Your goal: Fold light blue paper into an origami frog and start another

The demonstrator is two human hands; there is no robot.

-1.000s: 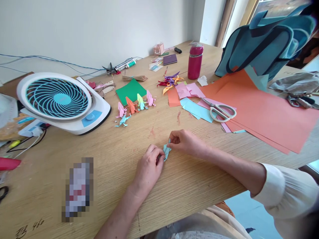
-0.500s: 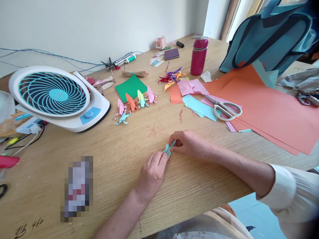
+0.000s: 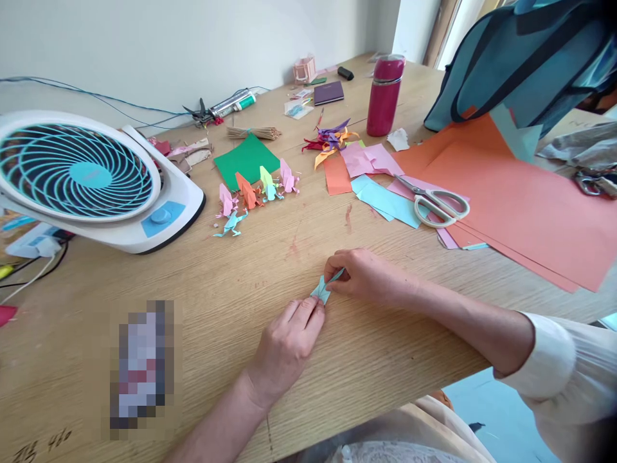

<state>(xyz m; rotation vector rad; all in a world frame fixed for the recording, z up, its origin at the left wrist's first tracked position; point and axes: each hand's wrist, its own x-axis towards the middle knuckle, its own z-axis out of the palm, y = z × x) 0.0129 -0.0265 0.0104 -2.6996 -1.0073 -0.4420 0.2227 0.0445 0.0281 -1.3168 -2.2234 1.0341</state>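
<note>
A small folded piece of light blue paper (image 3: 320, 289) lies on the wooden table between my hands. My left hand (image 3: 292, 334) presses its near end with the fingertips, which partly cover it. The thumb and forefinger of my right hand (image 3: 354, 273) pinch a narrow flap at its right side. Beyond the hands stands a group of small folded paper figures: pink (image 3: 226, 200), orange (image 3: 247, 191), green and blue (image 3: 268, 183), another pink (image 3: 288, 177), and a light blue one (image 3: 232, 223) with spread limbs in front.
A white fan (image 3: 159, 225) is at the left. Scissors (image 3: 441, 209) rest on cut paper by large orange sheets (image 3: 535, 212). Behind are a green sheet (image 3: 245, 157), paper strips (image 3: 332, 143), a magenta bottle (image 3: 384, 99) and a blue bag (image 3: 511, 71). A pixelated patch (image 3: 142, 366) hides something near the front left.
The left fingers have slid back toward me, so more of the folded blue paper shows. The right hand has drawn its flap slightly outward. The view has shifted a little.
</note>
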